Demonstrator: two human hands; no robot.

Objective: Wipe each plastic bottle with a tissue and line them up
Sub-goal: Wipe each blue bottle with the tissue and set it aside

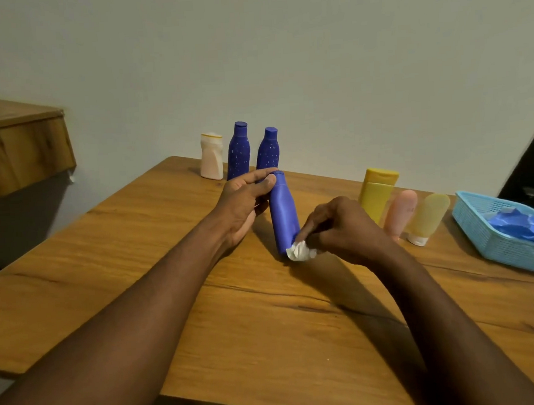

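One plain blue bottle (284,213) is the thing in play here. It sits over the middle of the table (136,243), tilted with the cap end up and away and the base end low and toward the camera. I can't tell whether the base actually touches the wood.

The left hand (243,204) has thumb and fingers curled round the cap end. My guess is that's on purpose: holding it by the top leaves the whole body bare for wiping and easy to turn. The right hand (343,228) has its fingers bunched around a crumpled white tissue (300,251), pressed against the bottle's bottom end. So the bottle runs from the left grip at the top down to the tissue at the base, with hold and wipe at opposite ends.

Just behind, against the wall, a white bottle (212,157) and two speckled blue bottles (238,150) stand upright side by side. That looks like the finished line to me. Off to the right are a yellow bottle (377,191), a pink tube (400,213) and a pale yellow tube (426,218) on its white cap, bunched together, probably not wiped yet. Farthest right is a light blue basket (499,249) with something crumpled and blue inside.
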